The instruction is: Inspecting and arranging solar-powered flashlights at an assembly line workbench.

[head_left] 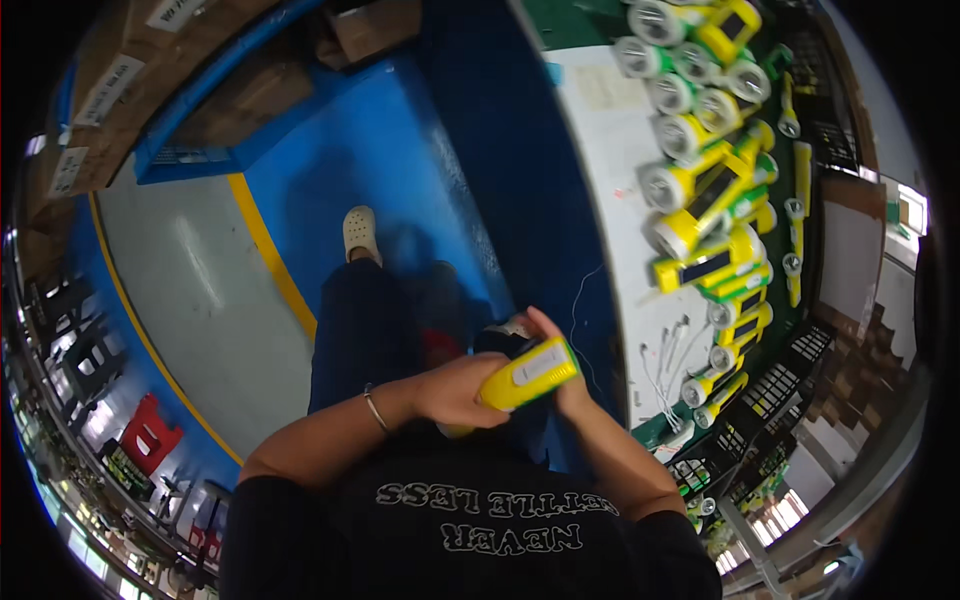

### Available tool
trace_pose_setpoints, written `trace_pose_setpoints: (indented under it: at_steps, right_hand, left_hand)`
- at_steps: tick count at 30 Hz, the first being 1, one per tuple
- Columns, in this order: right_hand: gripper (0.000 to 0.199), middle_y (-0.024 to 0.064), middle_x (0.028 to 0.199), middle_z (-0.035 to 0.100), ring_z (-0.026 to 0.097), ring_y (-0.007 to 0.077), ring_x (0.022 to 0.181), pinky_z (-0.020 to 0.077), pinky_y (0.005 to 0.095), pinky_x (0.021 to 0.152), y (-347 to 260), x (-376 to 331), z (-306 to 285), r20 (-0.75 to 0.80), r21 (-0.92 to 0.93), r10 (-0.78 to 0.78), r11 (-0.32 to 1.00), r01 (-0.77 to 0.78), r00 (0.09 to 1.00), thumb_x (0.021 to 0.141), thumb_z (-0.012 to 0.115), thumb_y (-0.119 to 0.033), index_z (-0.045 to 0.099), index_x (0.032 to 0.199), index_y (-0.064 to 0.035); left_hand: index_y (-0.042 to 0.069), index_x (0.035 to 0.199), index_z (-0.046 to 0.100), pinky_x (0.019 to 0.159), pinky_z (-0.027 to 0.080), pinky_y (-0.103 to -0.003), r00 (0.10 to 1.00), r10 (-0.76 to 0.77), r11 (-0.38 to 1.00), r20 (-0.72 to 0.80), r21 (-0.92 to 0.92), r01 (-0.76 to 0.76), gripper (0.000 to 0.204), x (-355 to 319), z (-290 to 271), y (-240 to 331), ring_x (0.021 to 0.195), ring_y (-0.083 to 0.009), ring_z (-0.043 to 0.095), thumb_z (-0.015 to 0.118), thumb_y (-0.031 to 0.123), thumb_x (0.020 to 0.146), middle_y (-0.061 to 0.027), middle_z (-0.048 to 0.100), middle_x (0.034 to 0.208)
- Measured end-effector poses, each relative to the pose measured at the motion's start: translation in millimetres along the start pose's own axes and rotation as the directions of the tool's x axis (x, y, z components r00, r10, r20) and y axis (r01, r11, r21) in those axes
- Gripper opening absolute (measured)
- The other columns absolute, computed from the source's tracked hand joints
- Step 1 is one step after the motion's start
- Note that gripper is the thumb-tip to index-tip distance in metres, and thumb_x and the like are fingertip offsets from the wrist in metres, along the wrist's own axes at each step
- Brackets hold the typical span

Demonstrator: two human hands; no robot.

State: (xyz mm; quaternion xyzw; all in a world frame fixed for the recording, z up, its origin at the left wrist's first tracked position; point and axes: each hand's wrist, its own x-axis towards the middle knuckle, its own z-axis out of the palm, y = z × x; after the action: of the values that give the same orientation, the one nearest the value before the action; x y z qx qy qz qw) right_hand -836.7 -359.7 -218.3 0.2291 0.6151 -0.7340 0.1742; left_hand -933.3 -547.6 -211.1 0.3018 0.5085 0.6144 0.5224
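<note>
Before my body I hold a yellow flashlight (532, 372) with green edges and a pale grey inset panel, tilted up to the right. My left hand (462, 388) is closed round its lower left end and wears a bracelet at the wrist. At the other end my right hand (570, 392) lies against or just behind the flashlight. One of its digits stretches up and away past the body; the others are hidden, so its grip cannot be made out.
On the right, a white worktop (600, 130) bears a pile of yellow and green flashlights (700, 185) and several white cables (665, 370). Black crates (775, 385) stand beyond. Cardboard boxes (110, 85) and a blue rack (190, 165) are at upper left, a red stool (150, 435) at lower left.
</note>
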Motion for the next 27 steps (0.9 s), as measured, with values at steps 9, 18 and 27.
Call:
trace_pose_setpoints:
  at_steps: [9,18,27]
  right_hand:
    - [0.039,0.0135,0.11,0.057,0.051,0.0273,0.107,0.0384,0.0336,0.093,281,261,-120,-0.67,-0.605,0.093,0.506,-0.614,0.737,0.092,0.04,-0.03,0.051,0.118,-0.0026]
    - [0.037,0.0195,0.1,0.062,0.057,0.0321,0.097,0.0428,0.0387,0.084,426,311,-353,-0.878,-0.457,-0.034,-0.241,-0.856,0.478,0.087,0.044,-0.032,0.062,0.1,-0.0019]
    - [0.066,0.0292,0.109,0.056,0.055,0.0368,0.104,0.0419,0.0431,0.09,392,287,-628,-0.882,0.132,-0.414,0.238,-0.962,-0.224,0.084,0.044,-0.052,0.059,0.101,0.0095]
  left_hand:
    - [-0.005,0.099,0.055,0.08,0.047,-0.038,0.943,-0.274,0.912,-0.19,0.26,0.317,0.051,-54,-240,-252,0.088,-0.0354,0.057,0.067,0.025,0.061,-0.0221,0.056,0.097]
    - [-0.002,0.098,0.052,0.072,0.048,-0.04,0.816,-0.512,0.787,-0.268,0.234,0.571,0.041,-19,-300,-412,0.081,-0.0375,0.056,0.065,0.014,0.063,-0.0192,0.052,0.092]
    - [-0.001,0.098,0.047,0.074,0.043,-0.045,0.651,-0.73,0.598,-0.208,0.264,0.756,0.038,97,-284,-497,0.086,-0.0399,0.05,0.063,0.007,0.065,-0.0212,0.047,0.092]
